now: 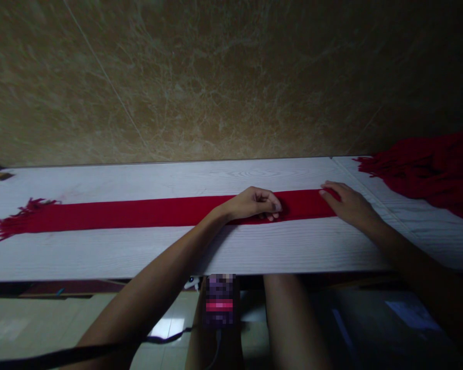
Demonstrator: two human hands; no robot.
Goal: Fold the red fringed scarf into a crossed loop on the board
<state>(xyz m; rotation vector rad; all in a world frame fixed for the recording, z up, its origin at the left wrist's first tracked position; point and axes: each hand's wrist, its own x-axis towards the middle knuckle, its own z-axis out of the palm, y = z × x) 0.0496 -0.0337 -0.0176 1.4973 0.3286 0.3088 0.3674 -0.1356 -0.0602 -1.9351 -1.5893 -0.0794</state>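
Note:
A long red scarf (131,213) lies as a narrow flat strip along the white tabletop, with fringe (21,218) at its left end. My left hand (254,204) is over the right part of the strip, fingers curled in toward the thumb; no cloth shows between them. At the strip's right end is my right hand (347,203), palm down, its fingers stretched out and the thumb apart. Some red cloth shows between that thumb and the fingers, at the scarf's end.
A loose heap of red fringed cloth (432,169) lies at the table's right side. Behind the white table (139,257) rises a brown marbled wall (216,82). A phone-like device (219,300), blurred out, rests on my leg below the front edge, with a cable. A dark strap (81,353) crosses the lower left.

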